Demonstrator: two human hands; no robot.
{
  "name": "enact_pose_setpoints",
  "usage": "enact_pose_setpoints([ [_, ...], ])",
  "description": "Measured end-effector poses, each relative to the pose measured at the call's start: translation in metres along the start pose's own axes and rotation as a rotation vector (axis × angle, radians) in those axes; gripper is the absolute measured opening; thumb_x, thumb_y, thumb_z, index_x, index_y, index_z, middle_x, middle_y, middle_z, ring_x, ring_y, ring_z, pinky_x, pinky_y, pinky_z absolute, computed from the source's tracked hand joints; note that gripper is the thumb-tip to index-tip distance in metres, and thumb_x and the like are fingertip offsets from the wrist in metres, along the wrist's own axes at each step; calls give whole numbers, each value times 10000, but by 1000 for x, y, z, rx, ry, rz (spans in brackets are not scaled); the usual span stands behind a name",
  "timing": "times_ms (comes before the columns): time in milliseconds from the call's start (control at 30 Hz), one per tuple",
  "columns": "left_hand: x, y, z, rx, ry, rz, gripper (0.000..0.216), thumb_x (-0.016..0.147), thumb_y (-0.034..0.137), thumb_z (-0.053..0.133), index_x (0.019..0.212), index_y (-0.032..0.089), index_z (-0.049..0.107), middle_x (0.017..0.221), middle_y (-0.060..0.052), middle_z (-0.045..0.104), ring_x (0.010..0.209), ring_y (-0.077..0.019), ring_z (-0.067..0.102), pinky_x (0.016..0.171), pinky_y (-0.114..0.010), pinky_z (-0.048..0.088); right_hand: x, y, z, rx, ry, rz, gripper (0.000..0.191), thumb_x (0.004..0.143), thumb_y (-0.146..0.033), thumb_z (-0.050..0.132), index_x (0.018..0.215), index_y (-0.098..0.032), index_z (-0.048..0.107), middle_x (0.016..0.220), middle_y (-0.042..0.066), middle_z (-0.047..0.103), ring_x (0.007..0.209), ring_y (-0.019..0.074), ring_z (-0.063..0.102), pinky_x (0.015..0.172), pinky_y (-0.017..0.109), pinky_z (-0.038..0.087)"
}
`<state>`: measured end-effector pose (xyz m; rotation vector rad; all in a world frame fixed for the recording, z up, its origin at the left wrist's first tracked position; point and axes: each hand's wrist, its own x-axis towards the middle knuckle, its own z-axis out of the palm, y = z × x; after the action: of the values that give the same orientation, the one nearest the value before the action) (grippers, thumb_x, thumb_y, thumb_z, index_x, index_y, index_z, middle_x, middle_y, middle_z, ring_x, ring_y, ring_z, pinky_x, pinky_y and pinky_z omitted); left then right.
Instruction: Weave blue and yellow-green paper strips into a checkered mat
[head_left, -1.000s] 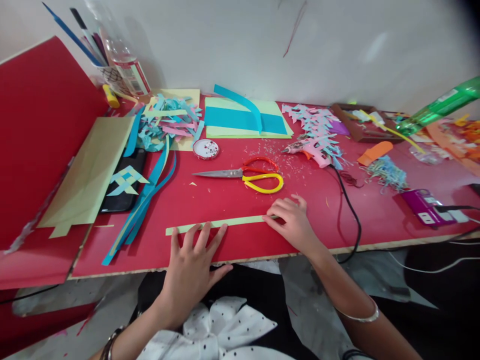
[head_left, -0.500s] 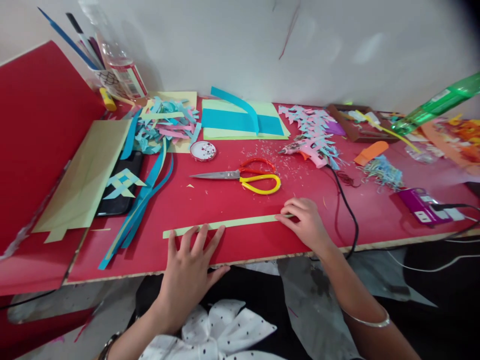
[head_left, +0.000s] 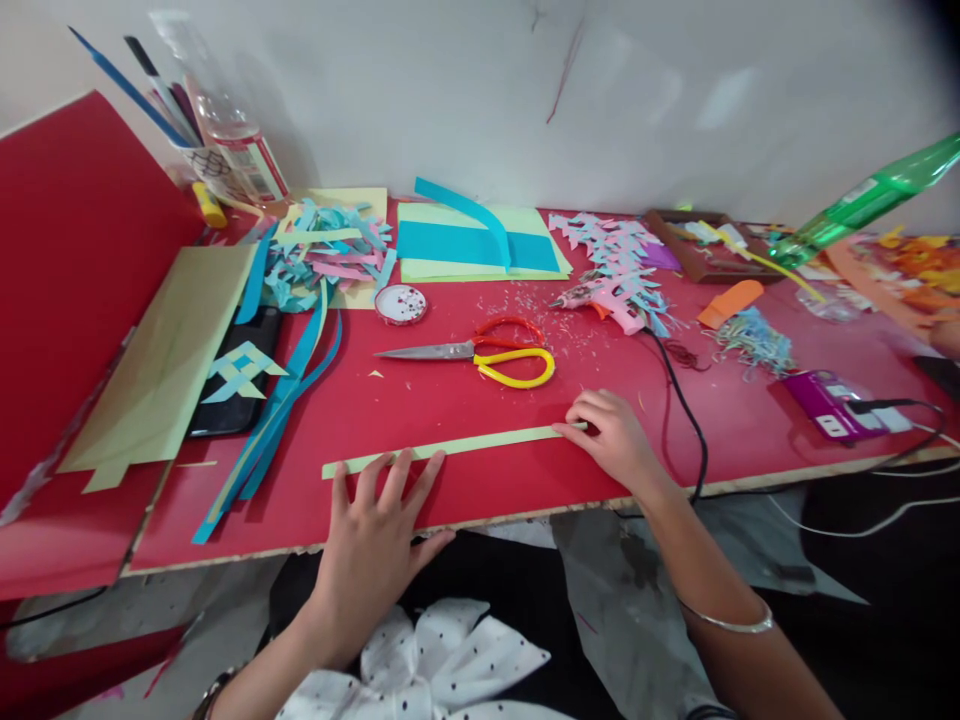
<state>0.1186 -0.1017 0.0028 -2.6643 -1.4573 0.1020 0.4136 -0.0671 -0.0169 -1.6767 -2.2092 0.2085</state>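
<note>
A pale green paper strip [head_left: 495, 440] lies lengthwise near the front of the red table. My left hand [head_left: 375, 540] rests with fingers spread, its fingertips pressing on the strip's left part. At the strip's right end my right hand [head_left: 611, 440] pinches the paper between thumb and fingers. Just beyond the strip are scissors [head_left: 480, 352] with one red and one yellow handle. To the left, long blue and pale strips [head_left: 281, 420] lie beside a black phone [head_left: 244, 410] with a small woven paper piece [head_left: 246, 370] on it.
Behind stand paper scraps [head_left: 330, 250], stacked sheets [head_left: 480, 245] and a round lid [head_left: 400, 304]. A pink glue gun [head_left: 607, 302] trails a black cord over the front edge. Rightward are a purple power box [head_left: 832, 405] and a leaning green bottle [head_left: 862, 205]. A red board [head_left: 82, 260] rises at left.
The view has shifted slightly. My left hand stays flat on the strip, and my right hand still pinches its right end with hardly any movement.
</note>
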Motion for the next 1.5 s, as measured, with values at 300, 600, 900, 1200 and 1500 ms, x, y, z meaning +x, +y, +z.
enact_pose_setpoints([
  [300, 0, -1, -1, 13, 13, 3, 658, 775, 491, 461, 1342, 222, 264, 1200, -138, 452, 1039, -338, 394, 900, -561, 278, -5, 8, -5, -94, 13, 54, 286, 855, -344, 398, 644, -184, 507, 686, 34, 522, 668, 162, 461, 632, 282, 337],
  [600, 1, 2, -2, -24, 58, -34, 646, 735, 499, 512, 1305, 243, 349, 1180, -134, 470, 1026, -341, 399, 878, -563, 292, -22, -71, 2, -262, 335, 60, 411, 867, -275, 331, 1255, -151, 385, 1200, 165, 464, 1148, 275, 376, 932, 434, 284],
  [900, 3, 4, -6, -98, 59, -84, 626, 666, 494, 589, 1236, 274, 451, 1148, -120, 495, 1005, -344, 406, 862, -556, 297, -17, -135, 31, -96, -173, -78, 677, 795, -612, 283, 1361, -248, 201, 1417, 87, 210, 1279, 293, 187, 990, 539, 166],
  [1200, 2, 6, 2, -83, 109, -121, 646, 676, 460, 594, 1270, 302, 394, 1165, -105, 477, 1013, -328, 402, 878, -546, 286, -15, -131, 30, -120, -158, 67, 584, 792, -580, 349, 1324, -360, 252, 1431, 48, 170, 1291, 310, 151, 964, 573, 173],
  [1500, -18, -17, 16, -121, 189, -94, 673, 684, 476, 583, 1280, 230, 390, 1131, -108, 480, 1034, -292, 416, 891, -441, 376, -31, -71, 17, -301, -98, 253, 524, 829, -466, 361, 1327, -354, 247, 1427, 54, 185, 1291, 271, 188, 976, 516, 221],
])
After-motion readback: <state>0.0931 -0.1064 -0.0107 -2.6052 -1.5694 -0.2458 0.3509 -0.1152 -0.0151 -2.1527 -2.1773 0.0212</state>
